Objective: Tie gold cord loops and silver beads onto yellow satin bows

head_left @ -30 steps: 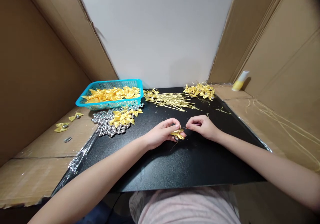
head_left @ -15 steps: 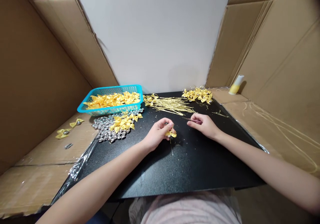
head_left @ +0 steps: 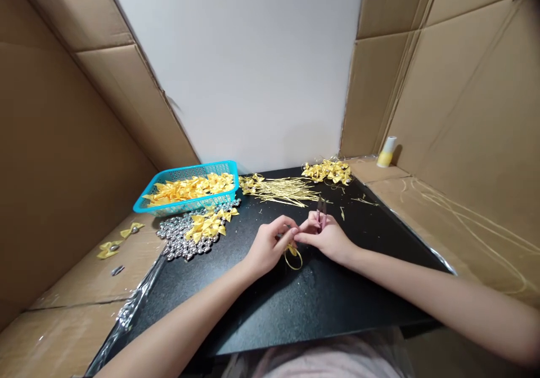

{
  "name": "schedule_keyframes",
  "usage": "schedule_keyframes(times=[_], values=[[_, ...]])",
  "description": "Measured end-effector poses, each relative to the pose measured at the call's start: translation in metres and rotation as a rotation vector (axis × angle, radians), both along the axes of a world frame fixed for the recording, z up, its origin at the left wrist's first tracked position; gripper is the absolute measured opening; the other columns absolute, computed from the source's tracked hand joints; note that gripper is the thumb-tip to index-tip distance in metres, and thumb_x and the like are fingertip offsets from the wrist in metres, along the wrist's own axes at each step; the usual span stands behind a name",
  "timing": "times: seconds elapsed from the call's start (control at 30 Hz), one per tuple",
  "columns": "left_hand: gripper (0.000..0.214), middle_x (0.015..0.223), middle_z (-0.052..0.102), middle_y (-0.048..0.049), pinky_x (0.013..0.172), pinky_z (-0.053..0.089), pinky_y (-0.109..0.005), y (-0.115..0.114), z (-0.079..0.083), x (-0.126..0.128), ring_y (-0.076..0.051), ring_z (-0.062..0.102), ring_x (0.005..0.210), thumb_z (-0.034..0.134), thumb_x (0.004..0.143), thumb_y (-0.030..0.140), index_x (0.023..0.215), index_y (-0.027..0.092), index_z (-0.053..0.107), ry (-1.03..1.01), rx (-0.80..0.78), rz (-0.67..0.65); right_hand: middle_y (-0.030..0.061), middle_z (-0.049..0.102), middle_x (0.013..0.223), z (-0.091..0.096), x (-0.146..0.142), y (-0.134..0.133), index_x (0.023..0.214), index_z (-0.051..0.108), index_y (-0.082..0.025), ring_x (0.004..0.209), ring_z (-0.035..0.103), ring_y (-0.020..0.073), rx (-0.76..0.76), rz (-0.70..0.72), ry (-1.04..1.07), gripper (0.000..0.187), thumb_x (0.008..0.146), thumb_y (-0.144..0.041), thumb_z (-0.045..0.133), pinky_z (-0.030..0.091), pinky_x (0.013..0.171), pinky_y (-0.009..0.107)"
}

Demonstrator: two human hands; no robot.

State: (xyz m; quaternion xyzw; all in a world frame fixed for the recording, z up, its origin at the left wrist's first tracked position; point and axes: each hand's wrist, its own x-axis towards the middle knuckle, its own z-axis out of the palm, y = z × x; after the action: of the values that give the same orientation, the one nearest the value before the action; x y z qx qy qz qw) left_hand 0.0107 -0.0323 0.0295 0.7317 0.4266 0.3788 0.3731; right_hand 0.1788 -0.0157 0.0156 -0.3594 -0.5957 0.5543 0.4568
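Observation:
My left hand [head_left: 270, 247] is closed in a pinch on a small yellow ribbon bow [head_left: 292, 249], mostly covered by the fingers. A loop of gold cord [head_left: 294, 261] hangs below the bow over the black table. My right hand [head_left: 331, 240] has its thumb and a fingertip against the left fingertips at the bow. Held in its palm is a pair of small scissors [head_left: 321, 214], dark blades pointing up and away from me. What exactly the meeting fingertips pinch is hidden.
Behind my hands lie cut gold cords [head_left: 291, 189] and a pile of finished-looking bows [head_left: 328, 171]. At left, a blue basket [head_left: 185, 204] holds yellow bows, with silver beads [head_left: 179, 238] before it. A yellow thread cone [head_left: 386, 153] stands right. Cardboard walls [head_left: 472, 85] flank the table.
My right hand has moved left to meet my left hand at the bow. The scissors have swung from pointing left to pointing up. A cord loop now shows below the bow.

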Motion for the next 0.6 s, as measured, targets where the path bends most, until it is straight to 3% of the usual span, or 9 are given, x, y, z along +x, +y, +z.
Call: schedule_keyframes(times=[0.17,0.33,0.47,0.6], values=[[0.029,0.055,0.062,0.0021,0.042,0.038,-0.018,0.010,-0.005,-0.002,-0.010,0.052,0.043,0.060,0.081,0.047,0.086,0.019,0.052,-0.232,-0.147,0.128,-0.0022,0.067,0.065,0.007,0.007,0.005,0.061,0.024,-0.023,0.067,0.063,0.0169,-0.060,-0.035,0.101,0.065,0.048,-0.041,0.086,0.050,0.073,0.034],[0.042,0.050,0.056,0.0053,0.038,0.036,-0.018,0.030,-0.011,-0.014,-0.008,0.045,0.037,0.073,0.064,0.052,0.080,0.018,0.055,-0.502,-0.247,0.403,-0.0022,0.068,0.066,0.012,0.028,0.025,0.063,0.024,-0.022,0.070,0.067,0.0175,-0.124,-0.047,0.206,0.066,0.048,-0.037,0.087,0.051,0.073,0.034],[0.045,0.051,0.051,0.0070,0.038,0.036,-0.016,0.048,-0.014,-0.032,-0.006,0.044,0.040,0.075,0.059,0.053,0.077,0.017,0.054,-0.583,-0.262,0.549,-0.0007,0.070,0.069,0.016,0.054,0.046,0.062,0.023,-0.022,0.069,0.067,0.0175,-0.056,-0.107,0.120,0.065,0.048,-0.036,0.086,0.051,0.071,0.033],[0.043,0.054,0.049,0.0073,0.038,0.037,-0.015,0.060,-0.017,-0.045,-0.006,0.044,0.043,0.075,0.058,0.050,0.076,0.017,0.053,-0.620,-0.285,0.643,0.0014,0.071,0.067,0.018,0.077,0.063,0.060,0.024,-0.023,0.067,0.066,0.0167,-0.001,-0.108,-0.146,0.063,0.048,-0.032,0.084,0.050,0.075,0.035]])
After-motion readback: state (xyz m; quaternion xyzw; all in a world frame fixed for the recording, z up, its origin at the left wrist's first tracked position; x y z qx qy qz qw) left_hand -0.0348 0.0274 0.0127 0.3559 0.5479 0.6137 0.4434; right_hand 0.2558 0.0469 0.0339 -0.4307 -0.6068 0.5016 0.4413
